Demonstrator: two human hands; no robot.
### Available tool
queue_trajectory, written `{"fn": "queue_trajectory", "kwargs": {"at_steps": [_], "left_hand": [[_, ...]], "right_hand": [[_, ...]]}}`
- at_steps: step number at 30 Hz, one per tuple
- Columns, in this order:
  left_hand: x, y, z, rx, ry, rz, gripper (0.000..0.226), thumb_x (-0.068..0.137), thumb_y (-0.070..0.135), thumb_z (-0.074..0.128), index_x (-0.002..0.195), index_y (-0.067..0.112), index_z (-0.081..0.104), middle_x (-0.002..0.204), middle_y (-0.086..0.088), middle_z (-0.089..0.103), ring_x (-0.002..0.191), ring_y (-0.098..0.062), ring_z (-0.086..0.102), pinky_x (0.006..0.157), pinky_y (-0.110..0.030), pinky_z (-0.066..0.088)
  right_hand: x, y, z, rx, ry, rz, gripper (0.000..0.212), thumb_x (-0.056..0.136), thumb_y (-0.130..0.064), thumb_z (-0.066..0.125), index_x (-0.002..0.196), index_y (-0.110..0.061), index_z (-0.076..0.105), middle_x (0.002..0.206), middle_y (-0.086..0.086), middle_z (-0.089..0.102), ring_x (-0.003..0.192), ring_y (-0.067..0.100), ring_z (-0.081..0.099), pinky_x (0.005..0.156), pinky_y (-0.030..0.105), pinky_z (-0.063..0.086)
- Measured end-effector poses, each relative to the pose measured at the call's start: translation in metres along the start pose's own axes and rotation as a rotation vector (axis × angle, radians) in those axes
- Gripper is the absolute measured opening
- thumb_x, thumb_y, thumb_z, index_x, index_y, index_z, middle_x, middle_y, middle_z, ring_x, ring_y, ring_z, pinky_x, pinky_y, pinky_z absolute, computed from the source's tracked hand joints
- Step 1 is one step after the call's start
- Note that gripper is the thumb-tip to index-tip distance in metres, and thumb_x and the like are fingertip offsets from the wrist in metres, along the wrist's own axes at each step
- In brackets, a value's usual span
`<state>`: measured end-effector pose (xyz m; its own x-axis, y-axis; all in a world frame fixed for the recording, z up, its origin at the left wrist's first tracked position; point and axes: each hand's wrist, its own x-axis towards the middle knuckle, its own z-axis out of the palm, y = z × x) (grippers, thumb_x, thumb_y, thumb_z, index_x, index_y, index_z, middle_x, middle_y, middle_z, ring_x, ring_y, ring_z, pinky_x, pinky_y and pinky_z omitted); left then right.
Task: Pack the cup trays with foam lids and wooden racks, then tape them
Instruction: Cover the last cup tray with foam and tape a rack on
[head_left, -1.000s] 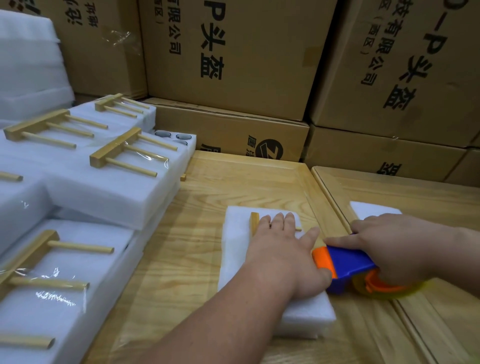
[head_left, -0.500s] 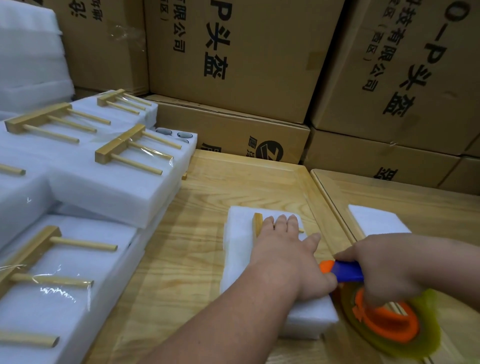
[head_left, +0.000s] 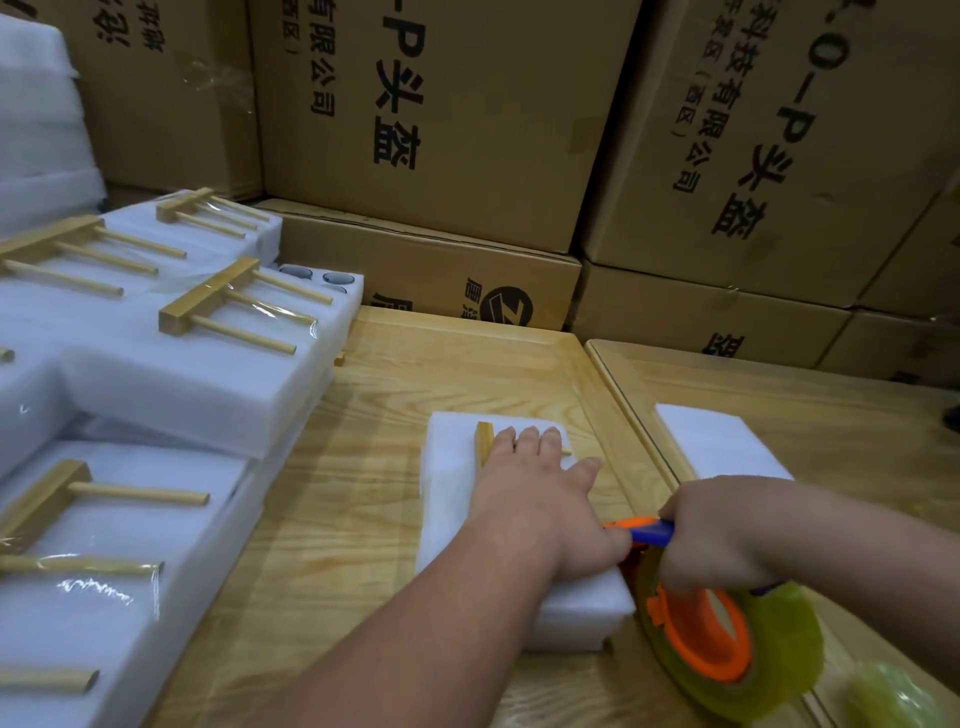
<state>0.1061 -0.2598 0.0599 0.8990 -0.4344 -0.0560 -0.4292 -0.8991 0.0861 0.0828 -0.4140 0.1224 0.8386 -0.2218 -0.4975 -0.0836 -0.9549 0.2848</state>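
Observation:
A white foam-covered cup tray (head_left: 452, 499) lies on the wooden table (head_left: 363, 467) in front of me. A wooden rack (head_left: 485, 439) lies on top of it, mostly hidden under my left hand (head_left: 540, 499), which presses flat on it with straight fingers. My right hand (head_left: 727, 535) grips a blue and orange tape dispenser (head_left: 706, 623) with a yellowish tape roll, held at the tray's right side, low against its edge.
Several taped foam packs with wooden racks (head_left: 234, 306) are stacked at the left. A loose foam lid (head_left: 722, 441) lies on the second table at the right. Cardboard boxes (head_left: 467, 130) wall off the back. A second tape roll (head_left: 893, 696) lies at the bottom right.
My right hand has drawn the tape dispenser down and toward me along the tray's right side, tilting the roll into view. My left hand has stayed pressed on the rack.

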Motion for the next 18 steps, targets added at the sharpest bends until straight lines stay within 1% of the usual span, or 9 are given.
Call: {"fn": "queue_trajectory", "kwargs": {"at_steps": [3, 6, 8, 10, 11, 13, 15, 16, 18], "left_hand": [[-0.001, 0.0, 0.0, -0.013, 0.005, -0.002, 0.088, 0.089, 0.079, 0.031, 0.163, 0.036, 0.008, 0.171, -0.012, -0.004, 0.157, -0.031, -0.007, 0.125, -0.052, -0.007], [-0.001, 0.0, 0.001, -0.011, 0.02, 0.0, 0.089, 0.089, 0.079, 0.031, 0.163, 0.034, 0.01, 0.171, -0.012, -0.002, 0.157, -0.03, -0.005, 0.125, -0.052, -0.007], [-0.001, 0.0, 0.001, -0.008, 0.024, 0.003, 0.088, 0.09, 0.078, 0.031, 0.163, 0.033, 0.01, 0.171, -0.012, -0.002, 0.157, -0.03, -0.004, 0.125, -0.052, -0.007], [-0.001, -0.001, 0.002, -0.009, 0.025, 0.002, 0.088, 0.091, 0.077, 0.031, 0.163, 0.032, 0.009, 0.171, -0.011, -0.003, 0.157, -0.03, -0.005, 0.125, -0.052, -0.007], [-0.002, 0.0, 0.003, -0.011, 0.026, 0.002, 0.088, 0.091, 0.076, 0.031, 0.163, 0.032, 0.009, 0.171, -0.011, -0.003, 0.157, -0.03, -0.006, 0.125, -0.052, -0.008], [-0.001, -0.001, 0.005, -0.014, 0.033, 0.0, 0.089, 0.09, 0.077, 0.031, 0.163, 0.031, 0.008, 0.171, -0.011, -0.003, 0.157, -0.03, -0.006, 0.125, -0.051, -0.008], [0.001, -0.002, 0.006, -0.019, 0.042, 0.0, 0.09, 0.09, 0.076, 0.031, 0.163, 0.03, 0.008, 0.171, -0.012, -0.001, 0.157, -0.03, -0.005, 0.125, -0.052, -0.008], [0.002, -0.002, 0.006, -0.02, 0.048, 0.001, 0.091, 0.09, 0.076, 0.032, 0.163, 0.029, 0.008, 0.171, -0.012, 0.0, 0.157, -0.03, -0.004, 0.125, -0.052, -0.007], [0.002, -0.002, 0.007, -0.021, 0.06, 0.002, 0.092, 0.089, 0.075, 0.033, 0.163, 0.027, 0.008, 0.171, -0.012, 0.003, 0.157, -0.03, -0.001, 0.125, -0.053, -0.006]], "right_hand": [[-0.001, 0.003, 0.001, -0.029, 0.043, 0.011, 0.044, 0.062, -0.048, 0.06, 0.102, -0.032, 0.061, 0.089, -0.005, 0.067, 0.076, 0.014, 0.067, 0.063, 0.026, 0.052], [0.003, 0.012, -0.003, -0.07, 0.195, 0.035, 0.057, 0.065, -0.049, 0.055, 0.122, -0.042, 0.048, 0.09, -0.009, 0.06, 0.071, 0.011, 0.06, 0.058, 0.026, 0.046], [0.014, 0.02, -0.003, -0.102, 0.285, 0.084, 0.072, 0.068, -0.05, 0.055, 0.138, -0.047, 0.037, 0.101, -0.011, 0.059, 0.08, 0.014, 0.058, 0.063, 0.028, 0.045], [0.027, 0.031, 0.001, -0.122, 0.347, 0.154, 0.08, 0.073, -0.051, 0.054, 0.149, -0.044, 0.03, 0.119, -0.007, 0.059, 0.098, 0.02, 0.059, 0.068, 0.031, 0.044], [0.034, 0.038, 0.005, -0.125, 0.374, 0.178, 0.083, 0.075, -0.052, 0.054, 0.152, -0.043, 0.026, 0.125, -0.005, 0.057, 0.104, 0.021, 0.059, 0.068, 0.032, 0.044], [0.045, 0.052, 0.012, -0.113, 0.446, 0.211, 0.089, 0.077, -0.057, 0.052, 0.157, -0.042, 0.016, 0.129, -0.001, 0.053, 0.108, 0.022, 0.059, 0.067, 0.033, 0.044], [0.056, 0.061, 0.018, -0.078, 0.541, 0.228, 0.092, 0.08, -0.071, 0.044, 0.158, -0.04, 0.008, 0.131, 0.003, 0.051, 0.11, 0.024, 0.059, 0.069, 0.033, 0.043], [0.06, 0.061, 0.021, -0.044, 0.581, 0.226, 0.092, 0.081, -0.077, 0.037, 0.158, -0.039, 0.007, 0.132, 0.006, 0.05, 0.111, 0.026, 0.058, 0.072, 0.034, 0.042], [0.068, 0.053, 0.028, 0.017, 0.658, 0.217, 0.088, 0.084, -0.079, 0.031, 0.158, -0.037, 0.008, 0.13, 0.011, 0.05, 0.114, 0.03, 0.057, 0.08, 0.037, 0.042]]}}
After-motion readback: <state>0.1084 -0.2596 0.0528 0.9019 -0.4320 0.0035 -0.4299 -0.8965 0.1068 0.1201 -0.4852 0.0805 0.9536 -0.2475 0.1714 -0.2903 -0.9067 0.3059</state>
